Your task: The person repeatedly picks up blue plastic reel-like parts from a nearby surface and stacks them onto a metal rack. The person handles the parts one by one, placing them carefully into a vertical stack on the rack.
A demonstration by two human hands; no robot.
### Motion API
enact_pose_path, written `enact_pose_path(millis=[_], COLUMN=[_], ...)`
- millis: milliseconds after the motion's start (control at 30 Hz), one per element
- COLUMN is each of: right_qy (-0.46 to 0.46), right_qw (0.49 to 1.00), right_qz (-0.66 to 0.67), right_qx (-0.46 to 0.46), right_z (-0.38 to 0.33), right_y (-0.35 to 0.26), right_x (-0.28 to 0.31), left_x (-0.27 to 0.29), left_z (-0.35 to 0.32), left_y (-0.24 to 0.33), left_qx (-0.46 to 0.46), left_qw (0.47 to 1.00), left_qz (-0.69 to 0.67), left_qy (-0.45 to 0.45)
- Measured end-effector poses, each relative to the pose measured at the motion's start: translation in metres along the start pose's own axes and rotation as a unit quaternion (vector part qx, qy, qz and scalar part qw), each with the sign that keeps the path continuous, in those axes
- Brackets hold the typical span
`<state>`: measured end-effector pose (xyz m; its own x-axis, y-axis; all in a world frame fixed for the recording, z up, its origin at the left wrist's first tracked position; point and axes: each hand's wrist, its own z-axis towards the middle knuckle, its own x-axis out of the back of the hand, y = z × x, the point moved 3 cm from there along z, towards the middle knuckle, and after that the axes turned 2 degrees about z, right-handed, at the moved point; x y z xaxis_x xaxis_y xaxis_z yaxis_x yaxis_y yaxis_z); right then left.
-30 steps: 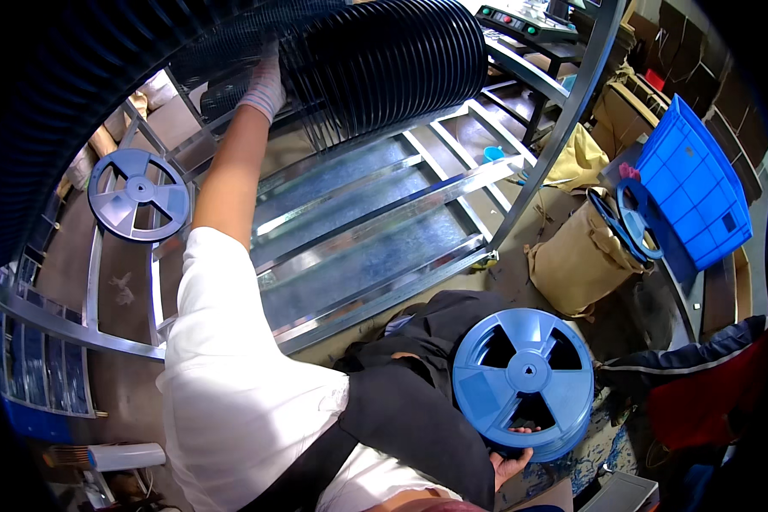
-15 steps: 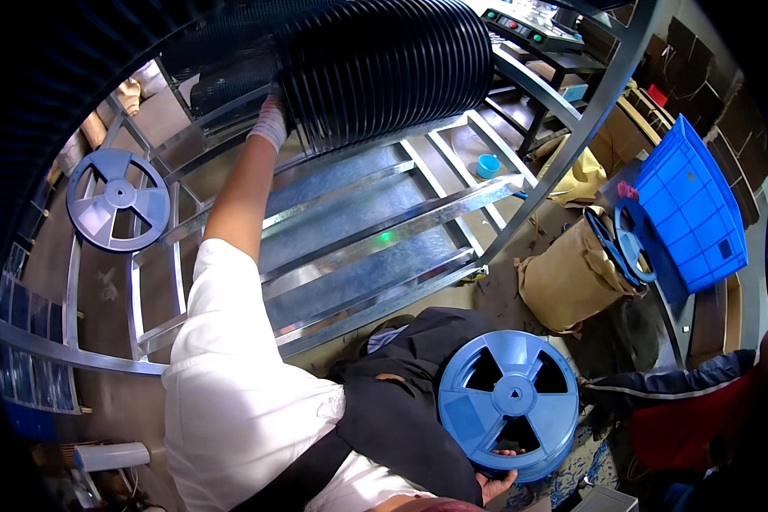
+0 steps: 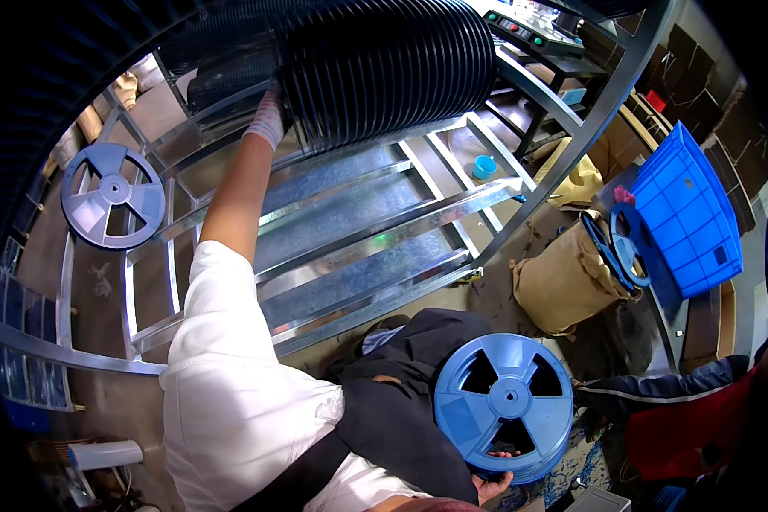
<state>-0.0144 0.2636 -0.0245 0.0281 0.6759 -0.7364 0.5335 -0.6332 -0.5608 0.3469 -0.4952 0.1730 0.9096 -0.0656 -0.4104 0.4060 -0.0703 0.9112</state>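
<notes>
Left hand (image 3: 269, 119), gloved, reaches up to the black reel stack (image 3: 384, 72) on the rack (image 3: 375, 226), grip hidden there, while right hand (image 3: 491, 485) cradles blue reels (image 3: 503, 414) from underneath at the hip, supporting their weight.

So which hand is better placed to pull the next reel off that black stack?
Probably the left hand: it is already stretched out to the end of the black reel stack. The right hand is busy low down, propping up the blue reel.
</notes>
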Motion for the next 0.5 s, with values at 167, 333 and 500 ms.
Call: enact_pose_path(millis=[167,333,500], right_qy=[0.009,-0.01,-0.004], right_qw=[1.0,1.0,1.0], right_qz=[-0.023,-0.002,0.0], right_qx=[0.015,0.006,0.008], right_z=[-0.001,0.002,0.001], right_y=[0.0,0.002,0.001], right_x=[0.002,0.003,0.002], left_x=[-0.031,-0.023,-0.019], left_z=[-0.032,-0.032,-0.043], left_y=[0.02,0.031,0.019], left_qx=[0.063,0.092,0.048], left_qw=[0.997,0.995,0.997], left_qz=[-0.039,-0.008,0.065], left_qy=[-0.039,-0.023,0.01])
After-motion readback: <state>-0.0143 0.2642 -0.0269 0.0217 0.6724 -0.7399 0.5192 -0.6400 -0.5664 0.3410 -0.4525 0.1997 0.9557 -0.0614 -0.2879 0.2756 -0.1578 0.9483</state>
